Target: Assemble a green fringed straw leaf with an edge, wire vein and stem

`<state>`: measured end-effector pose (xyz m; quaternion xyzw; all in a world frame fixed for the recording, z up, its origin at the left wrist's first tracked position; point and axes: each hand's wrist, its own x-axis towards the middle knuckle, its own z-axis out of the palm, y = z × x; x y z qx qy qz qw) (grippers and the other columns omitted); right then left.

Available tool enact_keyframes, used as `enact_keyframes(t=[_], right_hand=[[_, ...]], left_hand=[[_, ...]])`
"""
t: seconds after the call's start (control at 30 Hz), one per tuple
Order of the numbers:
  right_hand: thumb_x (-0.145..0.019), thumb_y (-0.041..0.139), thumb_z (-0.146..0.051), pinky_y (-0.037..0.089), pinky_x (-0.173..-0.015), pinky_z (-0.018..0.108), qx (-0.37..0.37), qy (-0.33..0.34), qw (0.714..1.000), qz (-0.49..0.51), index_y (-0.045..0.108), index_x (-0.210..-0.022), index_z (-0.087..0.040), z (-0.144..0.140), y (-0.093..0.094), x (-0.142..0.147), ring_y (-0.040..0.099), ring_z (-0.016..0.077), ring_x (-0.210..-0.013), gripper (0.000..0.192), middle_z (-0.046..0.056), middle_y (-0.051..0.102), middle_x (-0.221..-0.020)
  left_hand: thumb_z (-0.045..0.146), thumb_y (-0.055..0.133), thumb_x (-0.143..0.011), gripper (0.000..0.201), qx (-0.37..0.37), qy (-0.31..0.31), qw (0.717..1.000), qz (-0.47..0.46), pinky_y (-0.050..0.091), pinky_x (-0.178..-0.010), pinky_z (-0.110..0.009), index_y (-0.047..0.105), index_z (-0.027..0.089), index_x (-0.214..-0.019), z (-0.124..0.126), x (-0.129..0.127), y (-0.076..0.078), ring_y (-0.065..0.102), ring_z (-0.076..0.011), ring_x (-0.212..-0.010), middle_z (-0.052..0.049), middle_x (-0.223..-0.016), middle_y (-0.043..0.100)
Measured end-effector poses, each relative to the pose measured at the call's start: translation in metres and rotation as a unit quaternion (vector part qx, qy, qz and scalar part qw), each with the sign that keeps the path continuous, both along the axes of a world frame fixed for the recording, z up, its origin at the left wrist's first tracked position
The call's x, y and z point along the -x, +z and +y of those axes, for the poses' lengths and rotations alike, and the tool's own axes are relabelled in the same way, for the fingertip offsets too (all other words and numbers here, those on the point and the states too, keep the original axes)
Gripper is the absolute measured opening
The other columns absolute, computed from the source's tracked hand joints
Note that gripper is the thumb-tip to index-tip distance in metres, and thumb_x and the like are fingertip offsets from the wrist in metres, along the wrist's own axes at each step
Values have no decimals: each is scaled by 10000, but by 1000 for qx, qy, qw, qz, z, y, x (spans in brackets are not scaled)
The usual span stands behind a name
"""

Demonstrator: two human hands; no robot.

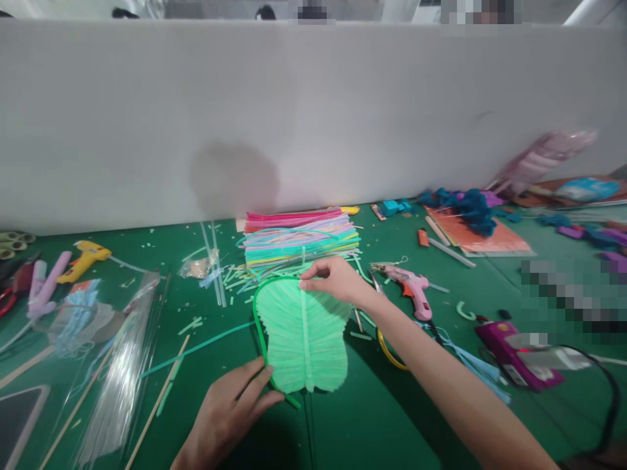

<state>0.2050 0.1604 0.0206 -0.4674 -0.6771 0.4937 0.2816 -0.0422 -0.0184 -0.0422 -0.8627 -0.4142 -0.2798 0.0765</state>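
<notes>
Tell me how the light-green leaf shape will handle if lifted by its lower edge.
The light-green leaf shape is probably light, since it looks thin and flat. Its ragged outer edges may bend or flop, being made of fine strands. The central rib likely stiffens it somewhat lengthwise.

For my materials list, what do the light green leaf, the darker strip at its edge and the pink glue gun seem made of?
The leaf looks like matt, fuzzy pipe-cleaner stems, from its soft ribs. The darker strip may be the same, though its surface is blurred. The glue gun seems smooth plastic, from its moulded body.
</notes>
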Motion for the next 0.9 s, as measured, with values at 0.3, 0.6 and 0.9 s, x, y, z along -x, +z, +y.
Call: enact_keyframes(t=[0.3,0.6,0.9], right_hand=[[-642,779,-352,483,-646,276,2,-2,1000,-3,729,-762,-150,-1,3,3,662,186,-727,240,55,737,-782],[-626,785,-373,483,-663,279,-1,-5,1000,4,728,-745,-156,-1,2,4,658,181,-724,254,49,735,-780],[-634,778,-359,481,-641,271,5,-12,1000,10,727,-761,-152,2,-2,2,656,174,-709,248,48,735,-776]], left_hand=[[413,695,-784,339,-29,8,999,36,569,-805,-281,648,166,-1011,1,-6,10,709,-220,-913,-104,-994,742],[446,704,-763,321,-74,25,996,48,576,-737,-252,668,172,-926,3,-12,9,721,-218,-873,-98,-944,753],[381,711,-772,258,-80,22,994,77,587,-717,-279,693,173,-923,4,-10,17,721,-245,-873,-106,-927,755]])
